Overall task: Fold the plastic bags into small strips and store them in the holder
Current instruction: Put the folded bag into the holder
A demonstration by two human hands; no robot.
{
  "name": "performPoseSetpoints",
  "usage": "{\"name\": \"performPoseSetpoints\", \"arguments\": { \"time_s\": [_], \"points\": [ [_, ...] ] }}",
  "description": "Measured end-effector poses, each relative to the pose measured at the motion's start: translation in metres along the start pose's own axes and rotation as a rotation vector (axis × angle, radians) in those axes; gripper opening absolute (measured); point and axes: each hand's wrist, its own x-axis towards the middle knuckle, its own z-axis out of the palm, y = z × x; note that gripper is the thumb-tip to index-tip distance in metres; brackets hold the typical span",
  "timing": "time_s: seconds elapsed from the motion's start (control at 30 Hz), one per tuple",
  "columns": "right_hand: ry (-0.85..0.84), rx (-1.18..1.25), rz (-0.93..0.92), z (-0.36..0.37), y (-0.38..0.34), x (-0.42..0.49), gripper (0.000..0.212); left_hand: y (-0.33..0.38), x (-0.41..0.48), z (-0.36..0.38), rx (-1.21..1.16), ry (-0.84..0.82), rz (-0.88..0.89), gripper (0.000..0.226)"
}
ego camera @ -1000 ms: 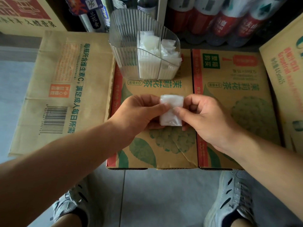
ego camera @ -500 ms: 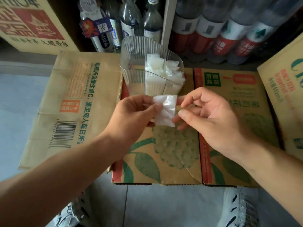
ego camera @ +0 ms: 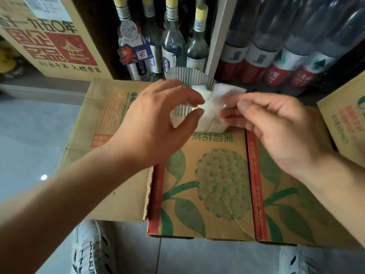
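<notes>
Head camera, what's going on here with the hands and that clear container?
A person is putting away a folded plastic bag. The right hand pinches it at the rim of the clear ribbed holder, which stands on a cardboard box and already has white folded bags inside. The left hand has its fingers at the bag's other edge; whether they grip it is unclear.

The brown carton (ego camera: 201, 184) under the holder (ego camera: 189, 75) carries the green characters 茉莉花茶, upside down to the camera. A blue label on the glass bottle (ego camera: 141, 62) behind it reads 兰花青. The big carton (ego camera: 59, 46) at upper left shows 久酿晋泉, also upside down
</notes>
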Motion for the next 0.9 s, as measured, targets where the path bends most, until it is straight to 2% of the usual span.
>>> {"name": "performPoseSetpoints", "arguments": {
  "time_s": [0.03,0.1,0.2,0.27,0.47,0.57,0.73,0.9],
  "points": [
    [0.044,0.025,-0.015,0.0,0.0,0.006,0.026,-0.007,0.009,-0.002,0.1,-0.03,0.093,0.026],
    [0.109,0.029,-0.048,0.001,0.001,0.019,0.026,-0.018,0.027,-0.001,0.28,-0.14,0.169,0.046],
    [0.164,-0.026,-0.081,0.003,0.007,0.034,0.024,-0.027,0.05,0.004,0.491,-0.407,0.144,0.081],
    [0.181,-0.037,-0.075,0.006,0.011,0.041,0.024,-0.029,0.06,0.01,0.602,-0.501,0.129,0.091],
    [0.193,-0.01,-0.054,0.01,0.02,0.048,0.026,-0.025,0.069,0.021,0.735,-0.61,0.081,0.087],
    [0.191,0.018,-0.048,0.011,0.024,0.046,0.026,-0.022,0.068,0.022,0.82,-0.681,0.093,0.076],
    [0.16,-0.018,-0.073,0.01,0.029,0.046,0.027,-0.018,0.069,0.02,0.804,-0.729,0.088,0.059],
    [0.075,-0.15,-0.125,0.013,0.03,0.046,0.031,-0.018,0.07,0.018,0.788,-0.746,0.092,0.055]
  ]
}}
